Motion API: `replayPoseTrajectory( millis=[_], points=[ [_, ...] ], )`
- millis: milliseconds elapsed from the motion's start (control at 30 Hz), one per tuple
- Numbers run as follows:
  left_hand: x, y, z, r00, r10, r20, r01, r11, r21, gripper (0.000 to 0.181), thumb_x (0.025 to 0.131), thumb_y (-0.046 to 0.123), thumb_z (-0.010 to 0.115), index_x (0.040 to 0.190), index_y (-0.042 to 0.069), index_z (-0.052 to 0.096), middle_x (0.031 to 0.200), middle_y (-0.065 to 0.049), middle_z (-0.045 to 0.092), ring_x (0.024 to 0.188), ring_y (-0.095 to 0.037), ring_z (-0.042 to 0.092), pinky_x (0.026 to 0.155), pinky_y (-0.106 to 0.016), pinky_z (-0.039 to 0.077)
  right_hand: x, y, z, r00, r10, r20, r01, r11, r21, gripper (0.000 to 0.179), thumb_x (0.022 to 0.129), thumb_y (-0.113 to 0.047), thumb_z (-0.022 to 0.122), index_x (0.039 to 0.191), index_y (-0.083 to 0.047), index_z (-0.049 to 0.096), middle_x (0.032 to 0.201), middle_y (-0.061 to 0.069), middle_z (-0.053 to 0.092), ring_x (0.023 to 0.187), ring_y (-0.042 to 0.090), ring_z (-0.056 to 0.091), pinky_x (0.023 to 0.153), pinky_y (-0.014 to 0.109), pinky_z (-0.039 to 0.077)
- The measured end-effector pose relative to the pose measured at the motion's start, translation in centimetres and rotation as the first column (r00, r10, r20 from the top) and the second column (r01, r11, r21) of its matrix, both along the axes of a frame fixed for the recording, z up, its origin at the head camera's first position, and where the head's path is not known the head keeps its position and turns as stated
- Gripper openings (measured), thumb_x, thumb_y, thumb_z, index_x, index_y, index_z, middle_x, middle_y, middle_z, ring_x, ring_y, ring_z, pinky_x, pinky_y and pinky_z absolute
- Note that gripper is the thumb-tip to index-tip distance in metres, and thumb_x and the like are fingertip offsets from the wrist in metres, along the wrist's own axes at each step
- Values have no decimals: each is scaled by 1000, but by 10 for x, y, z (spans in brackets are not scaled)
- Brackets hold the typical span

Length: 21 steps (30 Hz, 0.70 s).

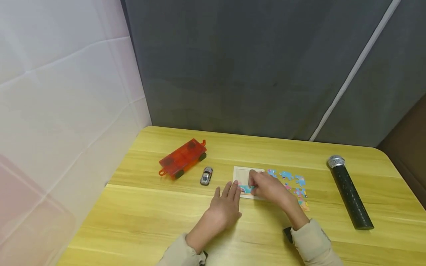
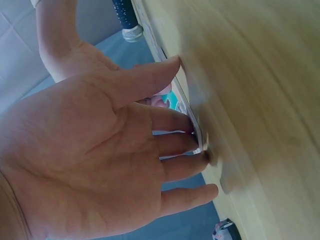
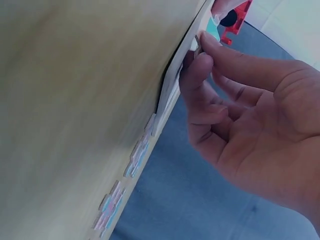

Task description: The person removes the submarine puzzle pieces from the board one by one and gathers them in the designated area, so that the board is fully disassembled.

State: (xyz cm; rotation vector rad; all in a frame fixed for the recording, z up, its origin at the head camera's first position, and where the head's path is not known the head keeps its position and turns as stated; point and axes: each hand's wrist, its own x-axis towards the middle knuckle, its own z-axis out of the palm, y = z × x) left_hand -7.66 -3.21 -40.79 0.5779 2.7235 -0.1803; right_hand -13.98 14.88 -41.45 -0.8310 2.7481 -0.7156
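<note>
A white-framed puzzle board (image 1: 242, 173) lies on the table with some coloured pieces fitted along its near edge. My left hand (image 1: 225, 207) rests at the board's left side, its straight fingers touching the frame; in the left wrist view the palm (image 2: 100, 155) shows and holds nothing. Over the board my right hand (image 1: 271, 187) pinches a small puzzle piece (image 3: 198, 46) between thumb and index finger, seen edge-on in the right wrist view. Loose puzzle pieces (image 1: 286, 175) in blue, pink and orange lie right of the board, some partly behind the right hand.
Left of the board stand a small silver toy car (image 1: 206, 176) and a red toy wagon (image 1: 184, 158) with black wheels. A black microphone (image 1: 351, 195) with a silver head lies at the right. A dark grey curtain (image 1: 233, 66) hangs behind the table.
</note>
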Motion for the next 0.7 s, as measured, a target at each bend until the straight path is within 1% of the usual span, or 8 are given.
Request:
replayPoseTrajectory(
  millis=[33,133,233,267,333,500,600,700],
  points=[
    [0,0,0,1000,1,2,-1,1000,1,79,109,49,64,173,12,36,183,-6,25,169,-25,26,134,-48,33,-1,1,1,1000,2,22,-2,1000,-16,25,94,9,77,94,-9,61,86,-1,66,74,7,53,79,36,59],
    [0,0,0,1000,5,4,-5,1000,2,79,109,49,63,173,11,35,183,-7,24,169,-25,25,134,-50,33,-5,8,8,993,33,113,-21,995,-101,19,98,5,76,95,-8,62,86,0,69,74,7,57,80,44,61],
    [1,0,0,1000,7,-1,-7,1000,3,79,110,49,63,173,11,34,184,-7,24,170,-26,25,134,-50,32,-9,25,19,970,76,229,-27,978,-207,13,101,2,74,96,-5,63,83,4,69,71,10,60,74,38,60],
    [1,-1,0,1000,8,0,-8,1000,6,79,110,48,63,173,10,34,184,-7,23,170,-26,25,134,-50,32,-10,33,22,960,93,266,-31,973,-228,13,102,2,73,96,-4,63,83,5,68,70,12,59,64,34,56],
    [1,-1,0,1000,9,1,-9,1000,9,79,110,48,62,173,10,33,184,-7,23,170,-26,24,134,-49,31,-10,49,26,934,107,341,-26,971,-236,13,103,3,70,95,-2,62,81,5,66,67,14,57,61,30,52],
    [1,-2,-2,1000,14,12,-14,1000,16,79,110,47,62,173,10,32,184,-8,22,170,-26,24,135,-49,31,-8,81,25,870,41,491,24,992,-124,16,100,9,69,91,-1,61,76,4,62,60,14,53,57,29,48],
    [1,-3,-2,1000,16,16,-16,1000,21,79,111,46,62,174,10,32,184,-8,22,170,-27,23,135,-49,30,-6,88,25,853,-73,517,97,995,-19,18,95,11,72,88,-2,61,72,6,62,54,15,54,54,29,49],
    [1,-3,-2,1000,18,19,-18,999,28,79,111,46,61,174,9,31,184,-8,21,170,-27,23,135,-49,30,-3,89,25,852,-170,496,156,985,70,20,92,15,70,86,-2,62,71,9,64,51,15,58,52,29,51]
  ],
)
